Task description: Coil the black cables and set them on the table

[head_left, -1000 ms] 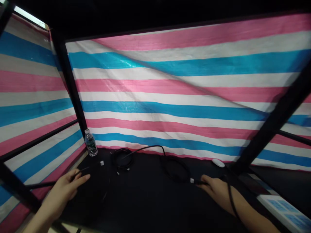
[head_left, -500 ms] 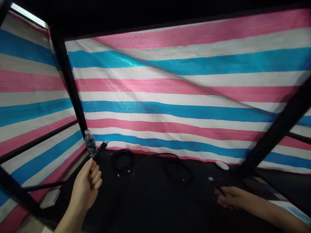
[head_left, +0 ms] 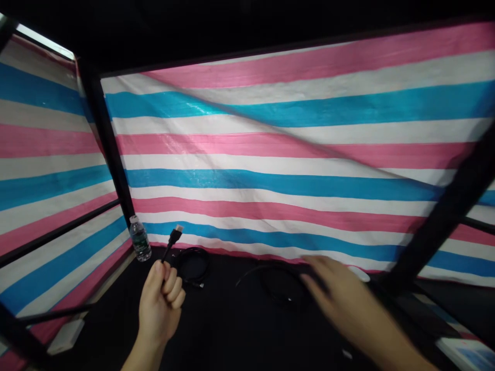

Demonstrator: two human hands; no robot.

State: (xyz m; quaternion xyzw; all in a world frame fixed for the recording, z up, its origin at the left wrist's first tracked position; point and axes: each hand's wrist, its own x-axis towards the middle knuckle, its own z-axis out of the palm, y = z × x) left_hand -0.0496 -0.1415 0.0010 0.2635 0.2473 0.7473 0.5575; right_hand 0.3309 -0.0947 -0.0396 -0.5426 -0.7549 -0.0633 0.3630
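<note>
Striped tarpaulin (head_left: 270, 154) behind a black tabletop (head_left: 216, 335), left hand (head_left: 160, 304) closed around a black HDMI cable (head_left: 174, 238), plug upright near a water bottle (head_left: 139, 239), blurred right hand (head_left: 340, 296) spread just beside a coiled black cable (head_left: 280, 283)
</note>
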